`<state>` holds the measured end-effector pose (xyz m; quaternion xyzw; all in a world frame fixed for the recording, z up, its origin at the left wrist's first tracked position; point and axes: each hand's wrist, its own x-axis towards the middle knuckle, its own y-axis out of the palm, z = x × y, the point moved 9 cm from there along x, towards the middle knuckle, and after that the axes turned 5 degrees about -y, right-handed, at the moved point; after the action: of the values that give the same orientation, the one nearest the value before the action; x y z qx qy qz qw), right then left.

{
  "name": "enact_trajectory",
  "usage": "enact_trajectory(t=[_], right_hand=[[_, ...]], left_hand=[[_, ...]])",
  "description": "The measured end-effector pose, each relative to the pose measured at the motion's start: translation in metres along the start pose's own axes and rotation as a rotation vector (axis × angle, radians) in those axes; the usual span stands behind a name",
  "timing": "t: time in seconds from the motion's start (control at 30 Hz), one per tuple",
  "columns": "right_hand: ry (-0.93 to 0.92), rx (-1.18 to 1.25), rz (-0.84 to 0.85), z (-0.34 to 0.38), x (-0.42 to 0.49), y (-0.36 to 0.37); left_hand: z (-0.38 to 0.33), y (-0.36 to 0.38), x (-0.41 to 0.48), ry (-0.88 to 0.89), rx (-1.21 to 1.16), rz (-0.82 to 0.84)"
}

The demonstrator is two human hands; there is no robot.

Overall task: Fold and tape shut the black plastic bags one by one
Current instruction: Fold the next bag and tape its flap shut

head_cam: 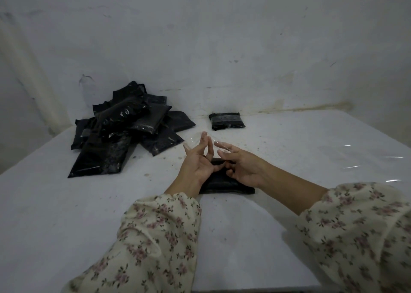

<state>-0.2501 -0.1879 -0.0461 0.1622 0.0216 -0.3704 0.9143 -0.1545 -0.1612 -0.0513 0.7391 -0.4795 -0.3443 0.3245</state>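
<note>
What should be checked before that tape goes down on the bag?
1. Is the tape strip held between the left hand and right hand: ok.
2. Is the folded bag lying on the table beneath the hands: ok.
3. Is the fold staying shut: cannot tell, hands cover it.
4. Is the tape smooth: cannot tell.
5. Is the pile of bags lying apart, to the left: ok.

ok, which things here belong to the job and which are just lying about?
Job: tape held between left hand and right hand; bag under them; pile of bags; taped bag.
Lying about: dark specks on table.
</note>
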Motion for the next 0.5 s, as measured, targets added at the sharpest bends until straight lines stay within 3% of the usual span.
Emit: enact_trajectory(t=[0.5], right_hand=[[-0.010,0.116,-0.040,-0.007,0.002,-0.007]], left_hand=[[-0.006,0.010,-0.016,0.014,0.046,-0.011]])
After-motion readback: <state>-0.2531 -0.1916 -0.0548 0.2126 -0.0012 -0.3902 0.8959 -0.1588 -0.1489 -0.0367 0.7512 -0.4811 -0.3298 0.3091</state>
